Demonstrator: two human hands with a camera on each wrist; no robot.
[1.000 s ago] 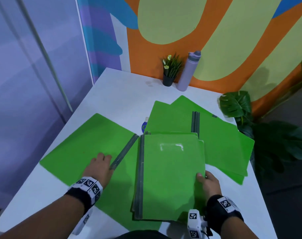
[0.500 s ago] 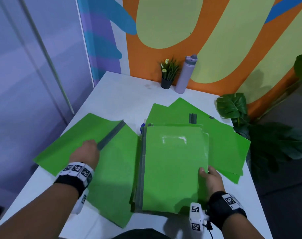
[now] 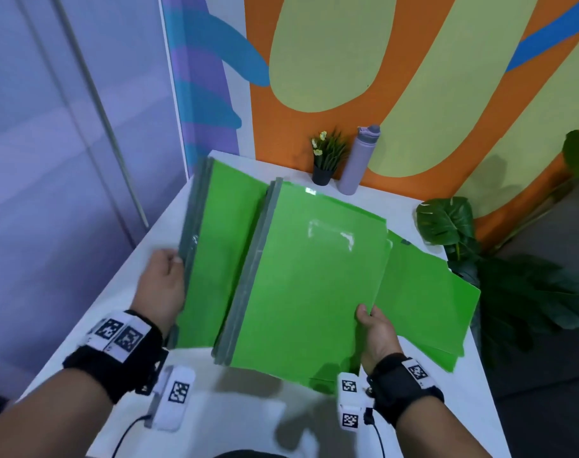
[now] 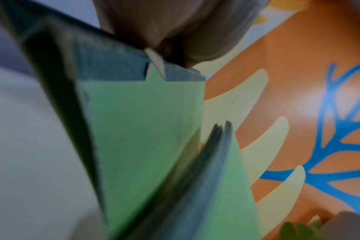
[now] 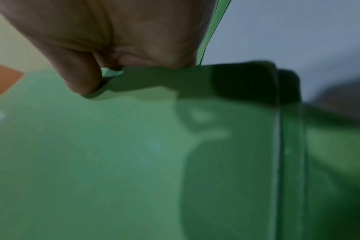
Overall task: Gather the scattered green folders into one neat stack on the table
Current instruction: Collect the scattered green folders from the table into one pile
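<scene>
In the head view my left hand (image 3: 164,282) grips the grey spine of a green folder (image 3: 222,259) that is lifted and tilted up off the white table (image 3: 215,414). My right hand (image 3: 375,332) pinches the right edge of a small pile of green folders (image 3: 308,292), thumb on top, raised off the table. More green folders (image 3: 426,302) lie fanned flat under and to the right of the pile. The left wrist view shows the held folder (image 4: 142,129) edge-on beside the pile's spines. The right wrist view shows my thumb (image 5: 80,76) on the pile's green cover (image 5: 93,162).
A small potted plant (image 3: 326,160) and a lilac water bottle (image 3: 359,160) stand at the table's far edge against the painted wall. Large leafy plants (image 3: 446,226) sit off the right edge. A glass wall runs along the left.
My left hand closed the open folder on the left and lifted it by its spine toward the pile. My right hand raised the pile off the table.
</scene>
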